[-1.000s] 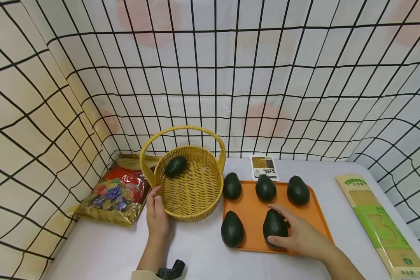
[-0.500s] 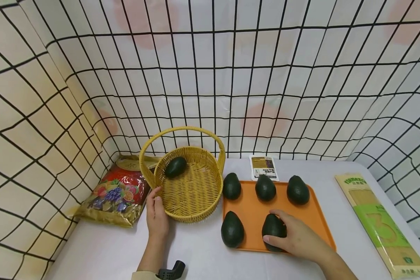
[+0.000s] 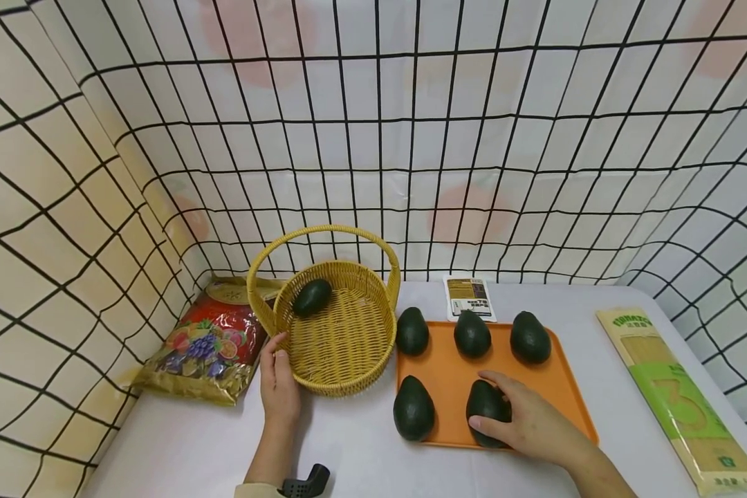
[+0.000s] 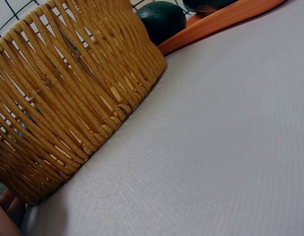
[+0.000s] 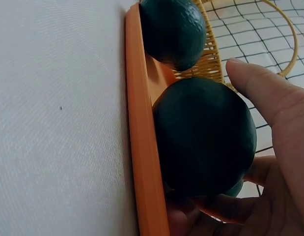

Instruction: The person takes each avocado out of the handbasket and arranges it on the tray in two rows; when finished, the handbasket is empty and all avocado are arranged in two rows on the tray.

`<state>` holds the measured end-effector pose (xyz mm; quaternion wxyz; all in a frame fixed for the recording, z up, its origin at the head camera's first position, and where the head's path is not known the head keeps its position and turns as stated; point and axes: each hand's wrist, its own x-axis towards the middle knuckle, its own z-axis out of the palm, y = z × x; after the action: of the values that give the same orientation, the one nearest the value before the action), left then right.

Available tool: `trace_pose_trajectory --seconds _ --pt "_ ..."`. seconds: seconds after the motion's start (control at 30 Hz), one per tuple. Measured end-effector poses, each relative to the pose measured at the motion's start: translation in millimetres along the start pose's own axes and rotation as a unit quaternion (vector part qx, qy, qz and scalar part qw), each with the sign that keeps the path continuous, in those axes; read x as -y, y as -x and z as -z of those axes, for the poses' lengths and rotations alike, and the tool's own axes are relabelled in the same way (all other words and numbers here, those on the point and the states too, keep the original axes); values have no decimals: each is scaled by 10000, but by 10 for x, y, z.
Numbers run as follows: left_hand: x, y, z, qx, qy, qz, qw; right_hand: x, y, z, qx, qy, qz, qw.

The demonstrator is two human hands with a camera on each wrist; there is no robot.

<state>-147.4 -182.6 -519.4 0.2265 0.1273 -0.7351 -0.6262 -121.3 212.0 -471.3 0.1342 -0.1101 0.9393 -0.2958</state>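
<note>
My right hand [image 3: 535,422] curves around a dark green avocado [image 3: 488,412] at the front edge of the orange tray [image 3: 445,387]. Up close in the right wrist view, the fingers wrap beneath that avocado [image 5: 203,137] and the thumb lies over its upper side. Several other avocados sit on the tray, one of them at its front left [image 3: 413,408]. To the left stands a yellow wicker basket [image 3: 342,346] with an upright handle and a single avocado [image 3: 312,297] inside. My left hand [image 3: 280,387] rests against the basket's left side, fingers extended along the wall.
A red and gold bag with fruit printed on it [image 3: 208,346] lies left of the basket. Behind the tray is a small white packet [image 3: 469,299]. A long green and yellow pack [image 3: 678,401] lies at the right. Black wire mesh [image 3: 380,145] encloses the back and sides.
My right hand and the front avocado have shifted slightly toward the tray's front edge, then stayed almost still. The left hand and basket have not moved.
</note>
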Motion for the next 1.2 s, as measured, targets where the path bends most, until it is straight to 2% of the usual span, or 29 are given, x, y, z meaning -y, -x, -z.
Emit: trace_pose_trajectory --seconds 0.23,0.47,0.77,0.93,1.07,1.2 --pt "14 0 1 -13 -18 -45 10000 -21 13 37 151 -59 -230 9996" --pt "-5 5 13 30 29 -28 10000 -60 20 61 126 -14 -134 9998" --pt "0 4 12 23 -26 -25 10000 -57 27 130 174 -48 -330 9993" --pt "13 1 7 76 -96 -66 9999 -13 54 260 42 -48 -255 9997" --pt "18 -4 6 72 -132 -86 9998 70 56 365 -111 84 -358 9993" --pt "19 -1 5 27 -113 -39 9999 201 47 443 -352 90 -55 9993"
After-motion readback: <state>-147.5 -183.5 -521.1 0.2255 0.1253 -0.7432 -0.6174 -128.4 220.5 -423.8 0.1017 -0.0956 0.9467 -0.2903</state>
